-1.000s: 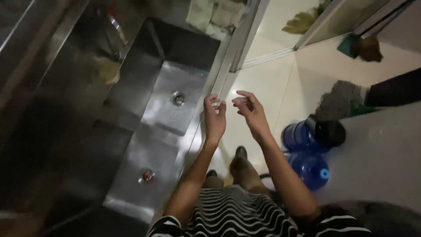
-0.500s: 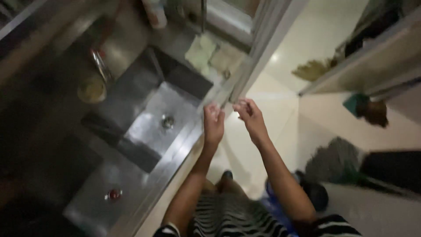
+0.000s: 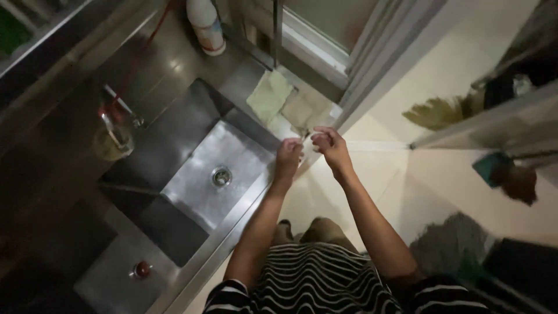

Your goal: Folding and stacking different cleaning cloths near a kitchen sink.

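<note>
Head view: both hands at the sink's corner.
Left hand (image 3: 289, 156) and right hand (image 3: 329, 146), fingers curled, seemingly pinch the tan cloth (image 3: 306, 110) draped over the steel sink (image 3: 192, 174) rim.

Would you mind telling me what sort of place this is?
Probably a kitchen or wash area: a steel double sink with a tap, cleaning cloths on its rim, and a broom on the tiled floor.
</note>
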